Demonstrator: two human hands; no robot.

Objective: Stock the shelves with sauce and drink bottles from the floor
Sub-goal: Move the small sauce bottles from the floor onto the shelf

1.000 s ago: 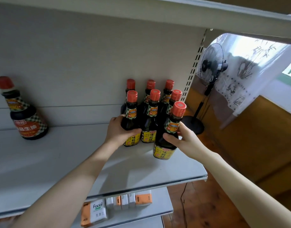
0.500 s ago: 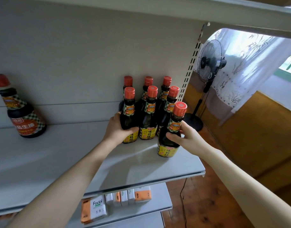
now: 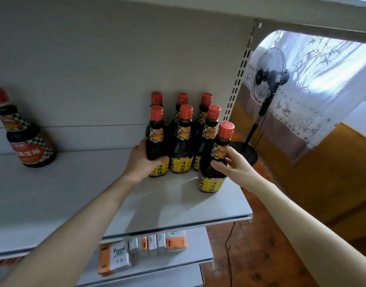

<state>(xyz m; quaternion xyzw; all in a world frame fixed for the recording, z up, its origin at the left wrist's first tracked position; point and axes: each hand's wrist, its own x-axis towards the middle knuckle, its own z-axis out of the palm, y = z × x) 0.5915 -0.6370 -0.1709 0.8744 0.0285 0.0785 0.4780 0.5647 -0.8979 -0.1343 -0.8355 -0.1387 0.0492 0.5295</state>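
Observation:
Several dark sauce bottles with red caps stand in a cluster on the grey shelf (image 3: 161,206) near its right end. My left hand (image 3: 143,160) grips the front-left bottle (image 3: 157,141) low on its body. My right hand (image 3: 232,164) holds the front-right bottle (image 3: 216,162), which stands upright on the shelf a little forward of the rest. A larger sauce bottle (image 3: 27,137) with a red cap stands alone at the far left of the same shelf.
Packs of facial tissue (image 3: 115,257) lie on the shelf below. Another shelf (image 3: 302,11) hangs overhead. A slotted upright (image 3: 240,73) ends the shelving at the right. Beyond it stand a pedestal fan (image 3: 269,77), a curtain and a wooden floor.
My right hand has set its bottle down upright on the shelf, slightly right and forward of the cluster. My left hand has stayed on the front-left bottle.

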